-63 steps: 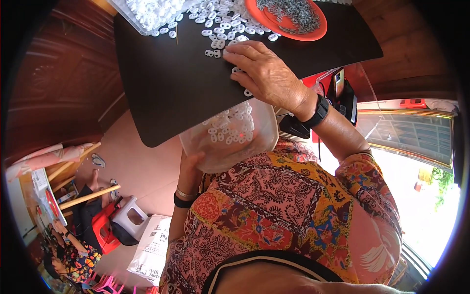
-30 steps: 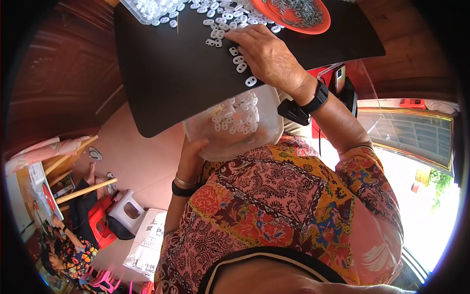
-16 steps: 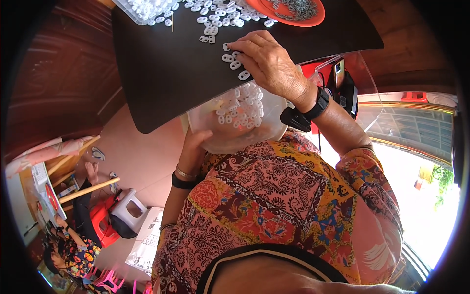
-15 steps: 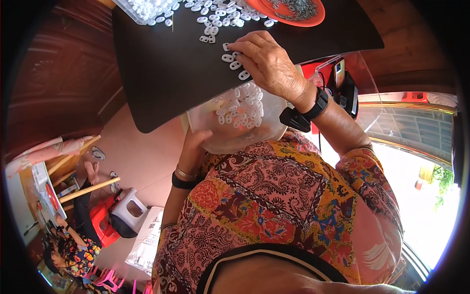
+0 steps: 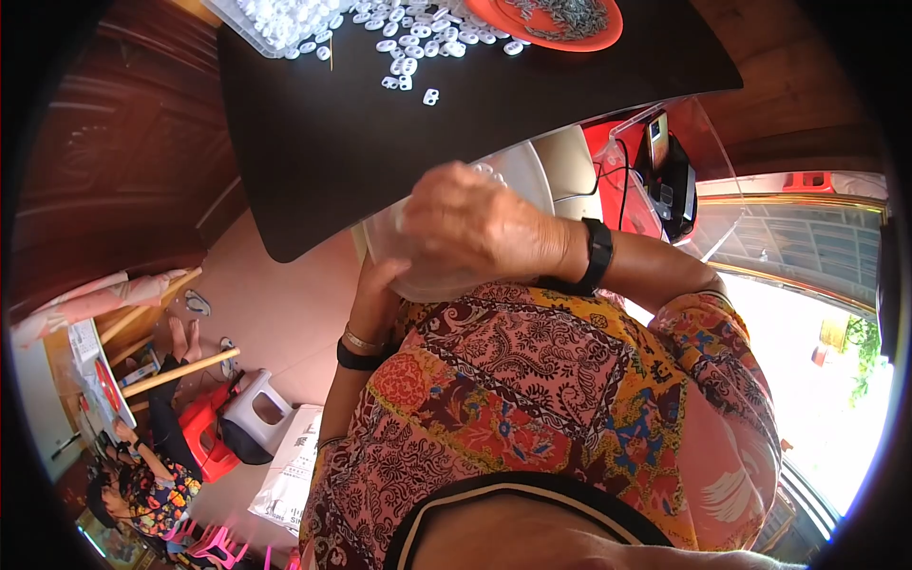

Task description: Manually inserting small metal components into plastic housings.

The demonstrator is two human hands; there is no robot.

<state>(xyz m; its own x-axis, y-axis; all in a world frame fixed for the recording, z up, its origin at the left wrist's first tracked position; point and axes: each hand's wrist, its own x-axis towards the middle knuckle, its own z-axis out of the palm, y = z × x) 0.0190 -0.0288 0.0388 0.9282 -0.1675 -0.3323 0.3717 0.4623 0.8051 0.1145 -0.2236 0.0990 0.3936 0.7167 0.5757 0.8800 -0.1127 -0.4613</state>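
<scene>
My left hand (image 5: 377, 283) grips the near left side of a translucent plastic tub (image 5: 534, 176), its thumb over the rim. The tub sits below the table's front edge, against my lap. Above its opening is my right hand (image 5: 480, 223), blurred by motion, with its fingers pointing down and left. Whether those fingers hold anything does not show. The hand covers most of the tub's contents; a few white pieces (image 5: 489, 171) peek out behind the knuckles. On the dark table lies a lone white oval plastic piece (image 5: 430, 96) with two holes.
Many similar white pieces (image 5: 418, 40) lie at the table's far side, beside a filled clear container (image 5: 223, 11). An orange plate (image 5: 608, 36) carries small grey metal parts. Right of the tub, a clear box (image 5: 722, 171) holds dark devices. Another person (image 5: 157, 475) sits at lower left.
My right hand has moved from the table edge down toward me, over the tub. The several white pieces beside it on the table are gone from there. My left hand stays on the tub.
</scene>
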